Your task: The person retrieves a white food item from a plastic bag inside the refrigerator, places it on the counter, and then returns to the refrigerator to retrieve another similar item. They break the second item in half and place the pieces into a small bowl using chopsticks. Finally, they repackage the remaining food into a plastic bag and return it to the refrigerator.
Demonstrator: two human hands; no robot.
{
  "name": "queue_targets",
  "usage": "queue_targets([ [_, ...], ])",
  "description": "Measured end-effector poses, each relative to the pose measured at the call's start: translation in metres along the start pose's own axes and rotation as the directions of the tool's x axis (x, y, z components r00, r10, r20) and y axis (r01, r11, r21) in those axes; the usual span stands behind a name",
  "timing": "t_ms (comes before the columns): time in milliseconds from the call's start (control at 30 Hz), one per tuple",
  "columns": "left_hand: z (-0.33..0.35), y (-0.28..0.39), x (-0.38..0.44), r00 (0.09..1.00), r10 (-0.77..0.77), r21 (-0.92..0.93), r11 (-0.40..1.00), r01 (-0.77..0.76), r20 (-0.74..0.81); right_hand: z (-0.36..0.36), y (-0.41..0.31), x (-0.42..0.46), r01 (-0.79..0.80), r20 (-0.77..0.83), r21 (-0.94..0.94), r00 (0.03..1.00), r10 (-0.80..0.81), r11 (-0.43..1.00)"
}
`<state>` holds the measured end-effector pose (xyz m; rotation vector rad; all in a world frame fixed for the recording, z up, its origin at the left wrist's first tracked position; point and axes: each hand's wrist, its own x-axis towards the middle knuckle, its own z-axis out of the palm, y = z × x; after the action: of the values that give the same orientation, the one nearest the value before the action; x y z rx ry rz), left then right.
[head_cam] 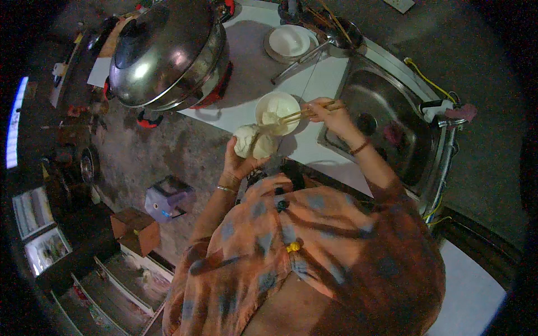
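Note:
My left hand [239, 166] holds a pale, rounded food that looks like a steamed bun [245, 140], with a dark gap parting it into two lobes. In my right hand [334, 119] is a pair of wooden chopsticks [300, 113]. Their tips reach across the rim of a white bowl [260, 103], close to the bun. Pale, soft-looking food [275, 105] lies inside the bowl, which stands on the white counter [323, 75]. Blur hides whether the chopstick tips grip a piece of food.
A large lidded steel pot [168, 54] with red-and-black handles stands left of the bowl. Behind are stacked white plates [290, 41] and a ladle [300, 61]. A steel sink [386, 96] lies to the right. On the floor are a purple container [166, 206] and a cardboard box [136, 233].

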<state>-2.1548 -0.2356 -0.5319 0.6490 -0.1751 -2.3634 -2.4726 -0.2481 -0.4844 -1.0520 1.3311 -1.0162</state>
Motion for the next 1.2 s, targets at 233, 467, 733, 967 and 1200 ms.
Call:
queue_targets([
  [233, 0.002, -0.002, 0.000, 1.000, 0.007, 0.022, 1.000, -0.007, -0.021, 0.023, -0.040, -0.026, 0.059, 0.035, -0.452, 0.998, -0.049, 0.890],
  [467, -0.001, 0.001, 0.003, 1.000, -0.009, -0.036, 0.999, 0.009, 0.002, 0.006, -0.011, -0.001, 0.030, -0.032, -0.215, 0.999, -0.038, 0.976],
  [733, 0.002, -0.002, 0.000, 1.000, -0.002, -0.016, 1.000, 0.001, -0.025, -0.006, 0.013, 0.001, -0.001, 0.005, -0.066, 1.000, 0.001, 0.998],
  [967, -0.003, 0.000, 0.002, 1.000, -0.030, -0.015, 0.999, 0.030, -0.002, -0.006, 0.019, -0.010, -0.057, -0.151, -0.011, 0.987, 0.055, 0.998],
  [1200, 0.010, 0.001, -0.001, 0.999, 0.003, 0.094, 0.996, 0.001, -0.045, 0.002, 0.022, 0.003, -0.089, -0.147, 0.226, 0.981, 0.124, 0.970],
])
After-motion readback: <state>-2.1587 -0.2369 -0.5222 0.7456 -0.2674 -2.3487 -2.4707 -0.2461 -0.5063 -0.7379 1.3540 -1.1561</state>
